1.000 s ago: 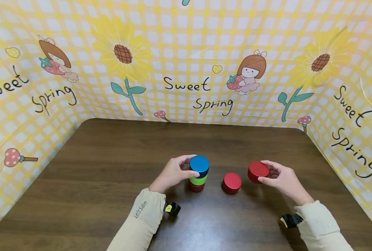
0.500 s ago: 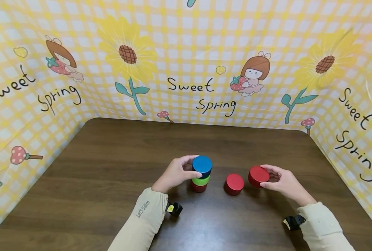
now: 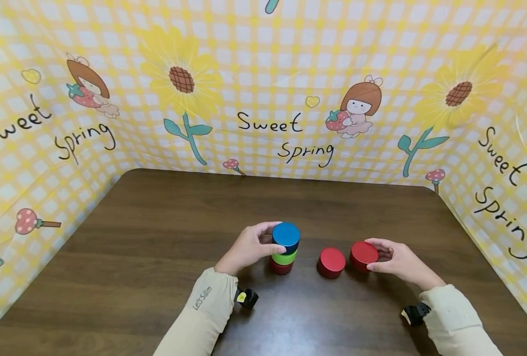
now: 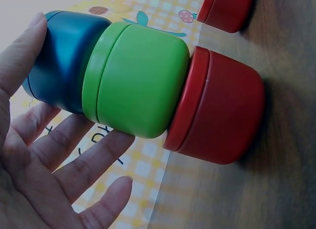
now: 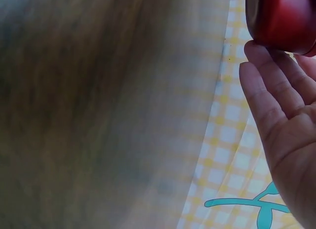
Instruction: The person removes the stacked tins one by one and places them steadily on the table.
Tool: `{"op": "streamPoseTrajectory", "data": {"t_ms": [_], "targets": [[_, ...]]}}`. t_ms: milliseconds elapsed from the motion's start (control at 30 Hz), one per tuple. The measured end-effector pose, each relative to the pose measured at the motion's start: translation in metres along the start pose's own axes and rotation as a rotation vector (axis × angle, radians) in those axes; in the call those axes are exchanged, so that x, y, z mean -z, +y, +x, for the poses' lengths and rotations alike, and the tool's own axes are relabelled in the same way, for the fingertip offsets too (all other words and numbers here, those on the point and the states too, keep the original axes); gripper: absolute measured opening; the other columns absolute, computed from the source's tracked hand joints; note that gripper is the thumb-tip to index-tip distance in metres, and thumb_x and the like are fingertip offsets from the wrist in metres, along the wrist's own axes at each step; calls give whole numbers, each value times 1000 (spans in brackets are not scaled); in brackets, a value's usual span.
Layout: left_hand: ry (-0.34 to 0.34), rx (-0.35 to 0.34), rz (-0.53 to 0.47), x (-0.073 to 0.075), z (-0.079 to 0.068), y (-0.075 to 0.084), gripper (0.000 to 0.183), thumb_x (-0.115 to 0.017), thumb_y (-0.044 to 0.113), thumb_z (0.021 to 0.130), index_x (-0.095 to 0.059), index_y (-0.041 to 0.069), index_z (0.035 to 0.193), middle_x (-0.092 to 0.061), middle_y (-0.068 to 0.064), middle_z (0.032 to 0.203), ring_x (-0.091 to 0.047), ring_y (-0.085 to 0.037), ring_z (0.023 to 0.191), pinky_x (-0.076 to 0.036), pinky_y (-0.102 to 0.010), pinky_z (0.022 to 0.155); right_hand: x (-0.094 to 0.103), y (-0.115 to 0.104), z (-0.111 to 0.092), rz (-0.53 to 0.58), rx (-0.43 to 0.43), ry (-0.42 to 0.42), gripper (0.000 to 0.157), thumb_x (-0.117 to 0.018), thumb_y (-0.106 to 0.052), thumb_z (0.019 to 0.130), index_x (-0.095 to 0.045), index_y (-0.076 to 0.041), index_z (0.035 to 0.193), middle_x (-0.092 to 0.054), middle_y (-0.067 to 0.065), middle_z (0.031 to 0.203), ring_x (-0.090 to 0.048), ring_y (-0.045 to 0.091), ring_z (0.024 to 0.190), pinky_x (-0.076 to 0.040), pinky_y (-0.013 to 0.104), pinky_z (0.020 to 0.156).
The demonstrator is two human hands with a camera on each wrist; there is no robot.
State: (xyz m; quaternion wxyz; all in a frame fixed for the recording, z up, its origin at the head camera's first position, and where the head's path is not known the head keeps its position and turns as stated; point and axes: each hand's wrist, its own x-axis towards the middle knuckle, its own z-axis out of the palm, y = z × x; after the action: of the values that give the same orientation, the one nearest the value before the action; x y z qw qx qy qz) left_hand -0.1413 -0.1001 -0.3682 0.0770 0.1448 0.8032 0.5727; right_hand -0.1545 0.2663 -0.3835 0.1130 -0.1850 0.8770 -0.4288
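Note:
On the table's middle stands a stack of small round lidded jars: a dark red jar (image 4: 217, 105) at the bottom, a light green jar (image 4: 138, 81) in the middle and a blue jar (image 3: 286, 234) on top. My left hand (image 3: 247, 249) grips the blue jar between thumb and fingers, with other fingertips right at the green one. Right of the stack sits a loose red jar (image 3: 331, 262). Beyond it my right hand (image 3: 399, 259) holds another red jar (image 3: 364, 255) by its side, close over the table. In the right wrist view, that jar's dark underside faces the wood.
The dark wooden table (image 3: 192, 207) is enclosed at the back and both sides by a yellow checked cloth (image 3: 263, 64) with printed flowers and lettering. A black strap device (image 3: 246, 297) sits on the left wrist and a similar device (image 3: 416, 314) on the right.
My right hand has lowered the red jar toward the table and shifted it slightly left, nearer the loose red jar. The left hand has kept its grip on the blue jar; the view has shifted a little.

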Motion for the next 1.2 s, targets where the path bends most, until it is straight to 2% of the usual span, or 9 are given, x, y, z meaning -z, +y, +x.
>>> {"op": "streamPoseTrajectory", "data": {"t_ms": [133, 367, 467, 700, 933, 1133, 1200], "targets": [[2, 0, 7, 1, -2, 1, 56, -75, 14, 83, -53, -1, 133, -60, -17, 125, -62, -30, 109, -50, -41, 90, 0, -1, 3, 13, 6, -43, 60, -77, -12, 80, -50, 14, 127, -62, 23, 115, -62, 28, 100, -51, 22, 77], [-6, 12, 0, 1, 0, 1, 55, -75, 15, 84, -54, 2, 133, -61, -15, 124, -62, -29, 108, -50, -40, 90, 3, 2, 8, 75, 35, -133, 62, -77, -9, 79, -47, 17, 127, -61, 26, 114, -59, 0, 94, -51, 22, 77], [-4, 8, 3, 1, 0, 0, 55, -75, 14, 84, -54, 1, 133, -61, -16, 124, -62, -29, 108, -50, -40, 90, 3, 3, 9, 77, 37, -147, 63, -77, -9, 79, -46, 18, 127, -61, 26, 114, -58, -2, 93, -51, 22, 76], [-7, 0, 14, 2, -1, 1, 55, -75, 15, 84, -54, 0, 133, -60, -16, 126, -62, -29, 109, -49, -41, 91, 2, 6, 10, 63, 14, -141, 64, -77, -10, 79, -46, 17, 128, -63, 22, 112, -58, 0, 95, -51, 22, 77], [-4, 17, 12, 1, -1, 2, 54, -74, 15, 85, -54, 2, 133, -60, -16, 127, -61, -30, 110, -48, -42, 93, 1, 6, 9, 72, -13, -151, 67, -78, -12, 79, -45, 16, 129, -62, 23, 114, -59, 24, 104, -51, 22, 79], [1, 12, 6, 0, -1, 1, 54, -74, 14, 84, -54, 1, 132, -60, -17, 126, -61, -30, 110, -48, -42, 93, 2, 6, 10, 59, -11, -158, 68, -79, -13, 78, -45, 16, 129, -61, 24, 116, -59, 19, 104, -50, 21, 79], [1, 7, 6, 0, -1, 1, 54, -75, 14, 84, -54, 1, 132, -60, -17, 126, -61, -30, 110, -48, -42, 92, 2, 6, 10, 58, -10, -159, 68, -79, -12, 78, -45, 16, 129, -61, 24, 116, -59, 22, 105, -50, 21, 78]]}}
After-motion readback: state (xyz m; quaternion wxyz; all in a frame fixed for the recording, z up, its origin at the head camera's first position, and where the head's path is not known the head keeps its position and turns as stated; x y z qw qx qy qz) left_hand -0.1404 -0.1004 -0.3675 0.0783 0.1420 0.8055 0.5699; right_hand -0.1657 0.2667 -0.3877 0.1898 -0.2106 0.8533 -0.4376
